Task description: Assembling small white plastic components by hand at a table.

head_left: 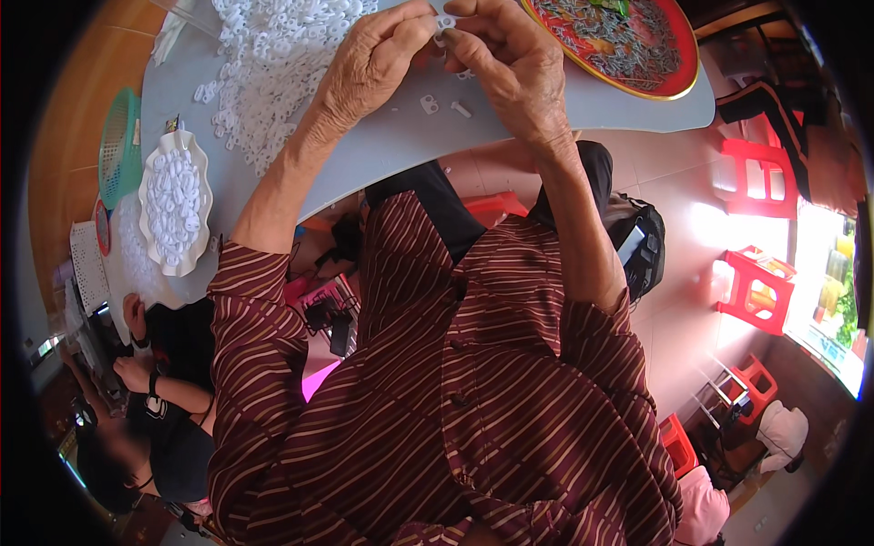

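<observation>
Near the top edge of the view, both hands meet over the table. My left hand (381,56) is closed, its thumb and fingers pinching a small white plastic piece (444,24) from the left. My right hand (521,71) grips the same piece from the right between thumb and fingers. Part of the piece is covered by the fingertips. Beneath the hands, a loose white plastic piece with holes (430,105) and a small white peg-like piece (462,109) lie on the table. Left of my left hand spreads a large pile of small white plastic pieces (269,77).
A red, gold-rimmed tray (685,84) of thin grey metal parts sits at the right of the grey table (619,113). At the left stand a wavy white dish (202,238) of white pieces and a green basket (116,150). Another person (173,400) sits lower left; red stools (757,289) stand right.
</observation>
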### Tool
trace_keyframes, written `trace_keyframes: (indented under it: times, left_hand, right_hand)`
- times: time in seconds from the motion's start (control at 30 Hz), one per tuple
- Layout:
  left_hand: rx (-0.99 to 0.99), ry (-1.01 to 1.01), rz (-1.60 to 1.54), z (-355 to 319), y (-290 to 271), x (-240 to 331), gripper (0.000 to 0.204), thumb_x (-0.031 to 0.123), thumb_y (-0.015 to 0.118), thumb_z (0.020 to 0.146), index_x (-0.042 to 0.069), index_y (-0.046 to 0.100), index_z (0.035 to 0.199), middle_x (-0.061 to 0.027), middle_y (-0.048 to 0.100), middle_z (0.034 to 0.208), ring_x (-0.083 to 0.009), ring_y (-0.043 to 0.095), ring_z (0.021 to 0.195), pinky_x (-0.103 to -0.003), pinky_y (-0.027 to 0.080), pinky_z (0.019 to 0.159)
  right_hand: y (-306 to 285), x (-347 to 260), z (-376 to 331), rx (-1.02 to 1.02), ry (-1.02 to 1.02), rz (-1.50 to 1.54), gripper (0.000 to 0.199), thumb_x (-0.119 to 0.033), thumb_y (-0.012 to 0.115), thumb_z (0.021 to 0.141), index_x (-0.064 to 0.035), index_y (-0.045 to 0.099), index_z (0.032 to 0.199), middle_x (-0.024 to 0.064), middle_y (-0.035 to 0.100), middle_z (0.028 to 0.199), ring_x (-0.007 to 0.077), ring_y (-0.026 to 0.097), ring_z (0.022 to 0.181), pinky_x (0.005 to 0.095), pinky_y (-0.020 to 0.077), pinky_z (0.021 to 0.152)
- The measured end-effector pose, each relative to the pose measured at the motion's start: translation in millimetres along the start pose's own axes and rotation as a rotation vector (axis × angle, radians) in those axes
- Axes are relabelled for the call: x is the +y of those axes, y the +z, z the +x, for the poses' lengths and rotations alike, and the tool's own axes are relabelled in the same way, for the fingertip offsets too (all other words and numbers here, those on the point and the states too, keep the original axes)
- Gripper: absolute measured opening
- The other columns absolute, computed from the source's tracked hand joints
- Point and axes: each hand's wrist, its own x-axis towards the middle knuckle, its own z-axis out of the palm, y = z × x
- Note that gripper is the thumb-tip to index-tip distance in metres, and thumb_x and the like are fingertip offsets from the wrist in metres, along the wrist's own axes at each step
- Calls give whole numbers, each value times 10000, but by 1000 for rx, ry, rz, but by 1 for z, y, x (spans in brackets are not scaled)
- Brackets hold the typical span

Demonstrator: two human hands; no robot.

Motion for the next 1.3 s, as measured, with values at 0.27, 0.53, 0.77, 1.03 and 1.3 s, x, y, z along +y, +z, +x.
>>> trace_keyframes:
  times: [0.27,0.53,0.77,1.03,1.3]
  left_hand:
    - [121,-39,55,-7,5,-1,290,246,495,922,-10,567,1039,-37,544,719,-110,473,669,-257,412,619]
    - [111,54,133,-6,5,-6,285,242,488,924,-3,553,1051,-47,523,707,-119,464,661,-269,417,624]
    - [72,37,112,-3,0,-11,304,251,481,920,-10,553,1059,-40,529,721,-116,463,661,-263,417,621]
    - [56,-19,60,-5,-3,-14,328,251,508,908,-43,555,1044,-53,551,768,-113,499,713,-253,434,667]
    - [39,62,132,-6,-3,-10,310,240,483,913,-47,537,1015,-65,525,755,-137,473,711,-270,425,688]
  right_hand:
    - [1,6,-1,53,-34,110,227,-45,554,895,36,498,1100,59,615,842,86,569,714,201,468,652]
    - [2,6,-1,61,-22,115,218,-35,553,894,36,502,1094,60,610,836,85,573,717,204,475,654]
    - [1,5,3,45,55,123,256,-44,595,875,40,513,1103,52,606,837,86,568,721,212,478,657]
    - [3,2,-4,30,-92,-116,280,-64,653,816,24,563,1065,59,637,810,98,597,705,227,488,640]
    - [4,8,-5,104,-247,-290,265,-55,720,726,-6,609,962,80,677,792,140,667,741,267,532,649]
